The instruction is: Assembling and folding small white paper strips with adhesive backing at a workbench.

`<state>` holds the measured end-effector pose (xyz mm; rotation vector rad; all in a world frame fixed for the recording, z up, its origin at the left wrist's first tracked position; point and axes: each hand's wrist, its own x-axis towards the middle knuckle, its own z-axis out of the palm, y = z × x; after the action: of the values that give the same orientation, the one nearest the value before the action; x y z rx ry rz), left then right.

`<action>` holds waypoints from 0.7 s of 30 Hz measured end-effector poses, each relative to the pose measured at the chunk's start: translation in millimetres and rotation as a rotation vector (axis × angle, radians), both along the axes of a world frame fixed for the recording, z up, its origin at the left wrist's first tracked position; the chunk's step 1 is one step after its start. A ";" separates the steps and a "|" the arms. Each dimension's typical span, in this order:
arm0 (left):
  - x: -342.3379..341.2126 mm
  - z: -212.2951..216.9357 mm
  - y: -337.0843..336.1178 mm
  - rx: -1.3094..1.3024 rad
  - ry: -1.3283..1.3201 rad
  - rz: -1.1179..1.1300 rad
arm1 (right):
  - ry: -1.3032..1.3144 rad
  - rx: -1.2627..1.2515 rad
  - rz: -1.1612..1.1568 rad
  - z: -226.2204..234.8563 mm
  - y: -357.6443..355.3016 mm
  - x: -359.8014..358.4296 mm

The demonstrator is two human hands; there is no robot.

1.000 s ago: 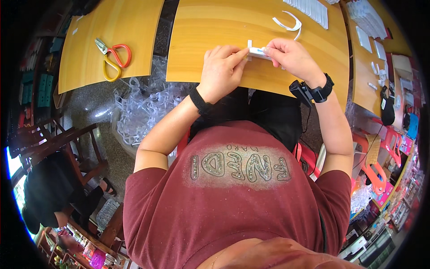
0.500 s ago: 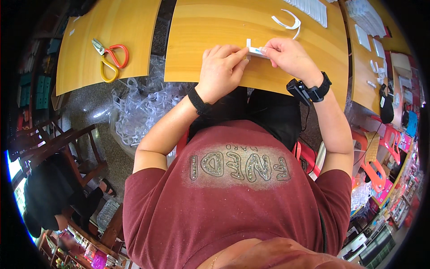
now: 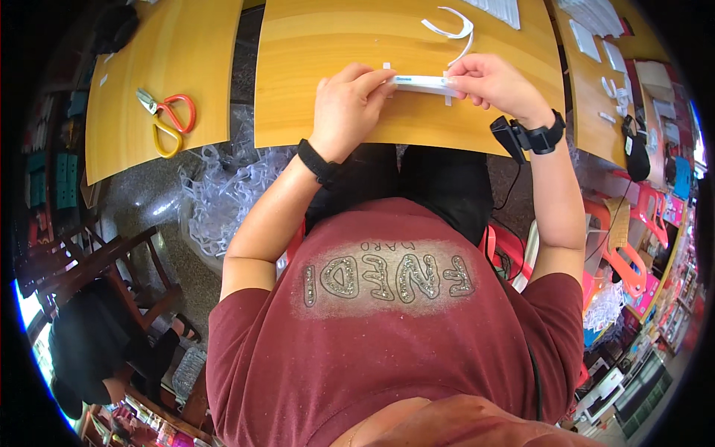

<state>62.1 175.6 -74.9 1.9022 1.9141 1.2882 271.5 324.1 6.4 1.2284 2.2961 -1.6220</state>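
A narrow white piece (image 3: 421, 84) with a small blue print spans the gap between my hands above the table. It looks like a slim carton or folded card, with small white tabs jutting out near both ends. My left hand (image 3: 344, 108) pinches its left end between thumb and fingers. At the other end, my right hand (image 3: 493, 86) grips it with thumb and forefinger; the fingers hide that tip. Just beyond the right hand lie curved white strips (image 3: 466, 30) on the wooden table (image 3: 313, 45).
Scissors (image 3: 167, 123) with red and yellow handles lie on the left table (image 3: 112, 141). White pieces (image 3: 497, 10) are stacked at the far edge. A clear bag of pale scraps (image 3: 223, 190) sits on the floor. A person (image 3: 97, 335) is at lower left.
My hands have spread apart along the white piece, showing more of its length and its blue print. The right hand has moved to its right end. The whole view has shifted slightly.
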 end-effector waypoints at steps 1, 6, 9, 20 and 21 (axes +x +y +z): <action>-0.5 -0.7 0.0 0.001 -0.002 -0.006 | 0.045 -0.012 -0.050 -1.9 1.4 8.7; -2.4 -2.9 0.3 0.006 0.011 -0.029 | -0.017 0.033 -0.107 -10.0 4.1 23.5; -0.8 -7.3 -0.8 -0.081 -0.050 0.014 | -0.011 0.024 -0.145 -12.0 1.2 24.4; -2.8 -1.6 -1.1 -0.115 -0.061 -0.002 | -0.109 0.083 -0.114 -16.5 3.6 25.2; -3.6 0.9 -2.0 -0.148 -0.089 -0.007 | -0.105 0.089 -0.114 -18.5 5.8 24.9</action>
<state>58.5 173.6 -74.0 1.7492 1.9003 1.1728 296.5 329.9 -12.2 1.4516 2.2953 -1.4640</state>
